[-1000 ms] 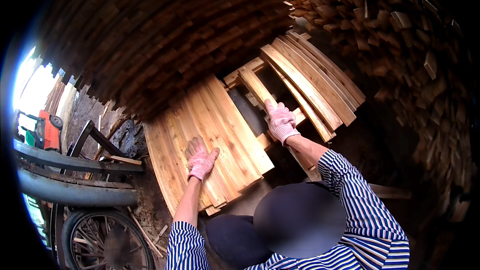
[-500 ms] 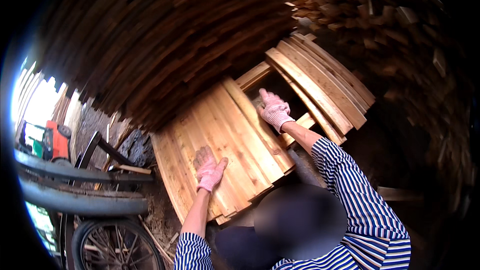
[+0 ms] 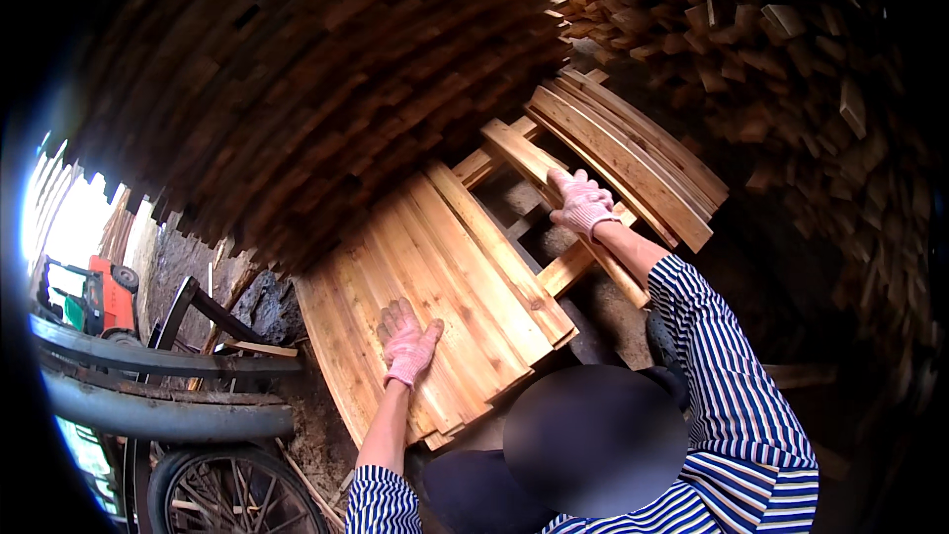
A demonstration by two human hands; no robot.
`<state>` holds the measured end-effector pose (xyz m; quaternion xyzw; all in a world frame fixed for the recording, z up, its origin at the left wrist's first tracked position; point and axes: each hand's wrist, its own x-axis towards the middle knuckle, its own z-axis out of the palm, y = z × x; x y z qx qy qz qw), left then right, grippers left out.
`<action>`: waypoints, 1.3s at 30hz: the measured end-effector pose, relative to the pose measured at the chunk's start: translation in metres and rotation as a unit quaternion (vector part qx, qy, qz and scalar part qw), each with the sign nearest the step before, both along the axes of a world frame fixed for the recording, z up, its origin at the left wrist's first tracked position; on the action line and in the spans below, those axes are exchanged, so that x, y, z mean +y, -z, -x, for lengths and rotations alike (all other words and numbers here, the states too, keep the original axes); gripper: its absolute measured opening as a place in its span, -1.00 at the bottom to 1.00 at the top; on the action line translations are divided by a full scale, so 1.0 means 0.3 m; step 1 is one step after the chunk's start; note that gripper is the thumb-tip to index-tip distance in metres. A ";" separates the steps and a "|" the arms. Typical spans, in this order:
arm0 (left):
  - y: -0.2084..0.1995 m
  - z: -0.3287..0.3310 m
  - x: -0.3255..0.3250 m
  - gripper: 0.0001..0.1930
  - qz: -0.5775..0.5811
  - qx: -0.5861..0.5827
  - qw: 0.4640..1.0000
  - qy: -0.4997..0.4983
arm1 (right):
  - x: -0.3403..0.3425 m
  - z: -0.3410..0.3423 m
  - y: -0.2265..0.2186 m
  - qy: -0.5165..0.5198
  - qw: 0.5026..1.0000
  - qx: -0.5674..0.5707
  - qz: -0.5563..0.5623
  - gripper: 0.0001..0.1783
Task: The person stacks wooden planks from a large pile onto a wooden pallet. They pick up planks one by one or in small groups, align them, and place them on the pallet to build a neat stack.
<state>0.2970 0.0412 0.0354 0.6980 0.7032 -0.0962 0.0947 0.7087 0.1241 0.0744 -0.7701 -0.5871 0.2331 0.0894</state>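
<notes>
My left hand [image 3: 408, 343], in a pink knitted glove, lies flat with fingers spread on a row of pale wooden boards [image 3: 474, 282] set side by side. My right hand [image 3: 583, 204], gloved the same way, is closed over the middle of a narrow wooden plank [image 3: 520, 149]. That plank slants across the gap between the row and a stack of boards [image 3: 643, 153] on the right. Beneath it, wooden crosspieces [image 3: 561, 272] show in the gap. The undersides of my right fingers are partly hidden by the hand.
A tall wall of piled wood [image 3: 326, 89] rises behind the boards, and another woodpile [image 3: 712, 49] stands at the right. Left are grey metal bars [image 3: 178, 410], a spoked wheel [image 3: 237, 494] and a red vehicle [image 3: 114, 295] farther off.
My right hand has moved slightly right and closed on a plank, which now lies apart from the right-hand stack. My left hand stays flat on the boards.
</notes>
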 end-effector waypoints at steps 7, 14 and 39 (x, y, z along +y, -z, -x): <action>0.027 -0.050 0.032 0.04 -0.012 -0.010 1.000 0.025 | 0.040 0.098 0.012 0.020 0.998 0.057 -0.022 -0.36; 0.000 -0.049 0.022 0.05 -0.013 -0.016 1.000 0.023 | 0.108 0.096 0.088 -0.028 0.996 0.058 -0.067 -0.35; 0.005 -0.069 0.022 0.07 0.013 -0.001 1.000 0.021 | 0.189 -0.109 0.096 0.062 0.991 0.081 -0.089 -0.36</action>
